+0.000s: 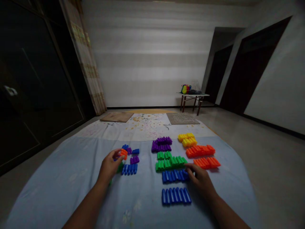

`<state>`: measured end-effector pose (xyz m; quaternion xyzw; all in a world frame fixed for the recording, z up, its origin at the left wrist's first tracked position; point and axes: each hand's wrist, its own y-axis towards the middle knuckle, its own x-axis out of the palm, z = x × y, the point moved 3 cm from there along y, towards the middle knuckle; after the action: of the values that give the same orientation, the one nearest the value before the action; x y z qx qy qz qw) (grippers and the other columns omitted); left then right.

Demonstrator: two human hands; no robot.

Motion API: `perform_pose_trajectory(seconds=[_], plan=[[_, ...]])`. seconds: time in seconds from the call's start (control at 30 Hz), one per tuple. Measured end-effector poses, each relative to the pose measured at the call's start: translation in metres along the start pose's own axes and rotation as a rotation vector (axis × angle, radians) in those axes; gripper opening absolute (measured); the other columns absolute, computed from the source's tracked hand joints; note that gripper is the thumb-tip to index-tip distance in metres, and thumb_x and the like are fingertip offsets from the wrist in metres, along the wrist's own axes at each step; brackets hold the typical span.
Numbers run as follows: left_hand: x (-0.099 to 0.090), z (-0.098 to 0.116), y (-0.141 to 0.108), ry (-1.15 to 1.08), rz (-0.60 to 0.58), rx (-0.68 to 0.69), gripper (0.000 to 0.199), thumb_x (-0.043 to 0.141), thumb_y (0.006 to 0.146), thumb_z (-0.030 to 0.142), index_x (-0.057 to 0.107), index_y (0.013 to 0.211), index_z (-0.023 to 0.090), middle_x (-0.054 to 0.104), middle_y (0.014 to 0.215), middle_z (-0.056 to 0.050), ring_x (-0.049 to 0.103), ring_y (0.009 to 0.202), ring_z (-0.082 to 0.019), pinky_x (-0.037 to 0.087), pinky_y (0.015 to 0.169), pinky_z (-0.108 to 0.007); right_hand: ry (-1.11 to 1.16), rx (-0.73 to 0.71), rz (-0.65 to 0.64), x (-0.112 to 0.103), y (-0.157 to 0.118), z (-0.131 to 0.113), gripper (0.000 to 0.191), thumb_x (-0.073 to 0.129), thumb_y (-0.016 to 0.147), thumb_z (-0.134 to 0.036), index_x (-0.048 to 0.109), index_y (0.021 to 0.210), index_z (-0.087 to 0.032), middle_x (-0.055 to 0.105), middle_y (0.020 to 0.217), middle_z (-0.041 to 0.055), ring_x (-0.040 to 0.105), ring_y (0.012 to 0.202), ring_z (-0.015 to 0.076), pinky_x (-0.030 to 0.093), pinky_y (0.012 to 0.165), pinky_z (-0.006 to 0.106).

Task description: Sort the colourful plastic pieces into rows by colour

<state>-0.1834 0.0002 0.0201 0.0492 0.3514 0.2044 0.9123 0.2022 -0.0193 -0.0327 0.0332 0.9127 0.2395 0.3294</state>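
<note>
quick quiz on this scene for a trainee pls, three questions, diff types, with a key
1. Multiple choice: what colour is the plastic piece held by the left hand?
a) yellow
b) orange
c) purple

2. True or false: on the right, the yellow pieces lie farther from the camera than the orange rows.

3. Fill in: on the right half of the cloth, going from far to near, come the purple rows, the green rows, then the ____ rows.

Key:
1. b
2. True
3. blue
</note>
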Motion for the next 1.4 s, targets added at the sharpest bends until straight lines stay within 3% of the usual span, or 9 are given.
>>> perform_pose_trajectory(seconds=[0.13,0.4,0.57,0.7,0.83,1.0,1.1,1.2,1.4], plan=[[0.035,0.034,-0.027,-0.416,-0.233,-0.049,0.058,0.066,0.055,0.048,0.060,0.101,0.012,0.068,0.087,-0.009,0.064,0.080,-0.021,0.051,0.073,-0.033,-0.007,-0.063,-0.024,0.001,0.007,-0.016,0.024,0.044,0.082,-0.026,0.063,0.095,-0.019,0.067,0.090,0.0070,0.062,0.075,0.0183,0.049,0.072,0.032],[0.087,0.076,-0.073,-0.578,-0.557,-0.089,0.058,0.070,0.054,0.046,0.060,0.103,0.016,0.069,0.088,-0.007,0.064,0.085,-0.022,0.051,0.078,-0.035,0.074,-0.099,-0.192,0.007,0.020,-0.060,0.026,0.058,0.078,-0.031,0.061,0.102,-0.020,0.064,0.092,0.0041,0.058,0.084,0.0154,0.046,0.075,0.028],[0.100,0.085,-0.085,-0.649,-0.622,-0.126,0.057,0.072,0.055,0.043,0.059,0.102,0.015,0.068,0.089,-0.007,0.064,0.087,-0.021,0.049,0.083,-0.033,0.145,-0.010,-0.264,0.007,0.017,-0.070,0.017,0.058,0.078,-0.029,0.068,0.088,-0.019,0.066,0.078,0.0011,0.058,0.071,0.0119,0.044,0.065,0.022],[0.103,0.089,-0.091,-0.668,-0.615,-0.125,0.053,0.072,0.055,0.043,0.061,0.099,0.016,0.069,0.087,-0.007,0.065,0.085,-0.022,0.050,0.082,-0.034,0.212,0.112,-0.289,0.003,0.012,-0.067,0.017,0.062,0.075,-0.031,0.069,0.083,-0.018,0.066,0.074,0.0001,0.057,0.064,0.0106,0.042,0.058,0.020],[0.101,0.079,-0.088,-0.583,-0.505,-0.072,0.053,0.068,0.058,0.047,0.060,0.101,0.018,0.069,0.093,-0.007,0.063,0.092,-0.023,0.049,0.086,-0.037,0.142,0.167,-0.215,-0.020,0.015,-0.047,0.015,0.061,0.074,-0.028,0.069,0.081,-0.018,0.067,0.073,0.0000,0.056,0.062,0.0104,0.042,0.056,0.020],[0.089,0.052,-0.067,-0.448,-0.275,-0.062,0.052,0.061,0.061,0.054,0.059,0.102,0.021,0.068,0.099,-0.005,0.061,0.098,-0.023,0.045,0.093,-0.039,-0.217,0.266,0.043,-0.075,0.031,-0.005,0.021,0.054,0.077,-0.027,0.066,0.090,-0.016,0.068,0.078,0.0035,0.060,0.067,0.0132,0.043,0.062,0.023],[0.080,0.038,-0.054,-0.416,-0.157,-0.108,0.051,0.059,0.058,0.054,0.060,0.097,0.021,0.069,0.092,-0.005,0.062,0.095,-0.024,0.046,0.091,-0.038,-0.492,0.377,0.021,-0.093,0.039,0.011,0.021,0.051,0.078,-0.029,0.065,0.089,-0.019,0.069,0.083,0.0032,0.061,0.074,0.0140,0.041,0.063,0.022],[0.071,0.030,-0.049,-0.379,-0.080,-0.129,0.047,0.056,0.059,0.052,0.060,0.094,0.021,0.069,0.088,-0.005,0.063,0.092,-0.024,0.048,0.087,-0.037,-0.688,0.435,-0.057,-0.094,0.043,0.016,0.022,0.048,0.079,-0.032,0.065,0.089,-0.022,0.069,0.085,0.0022,0.062,0.077,0.0136,0.039,0.061,0.021],[0.061,0.028,-0.052,-0.307,-0.046,-0.133,0.042,0.055,0.061,0.049,0.061,0.093,0.022,0.069,0.089,-0.005,0.063,0.089,-0.023,0.048,0.086,-0.037,-0.805,0.471,-0.126,-0.084,0.048,0.019,0.020,0.050,0.077,-0.032,0.067,0.082,-0.023,0.069,0.084,0.0048,0.062,0.075,0.0160,0.035,0.057,0.022]])
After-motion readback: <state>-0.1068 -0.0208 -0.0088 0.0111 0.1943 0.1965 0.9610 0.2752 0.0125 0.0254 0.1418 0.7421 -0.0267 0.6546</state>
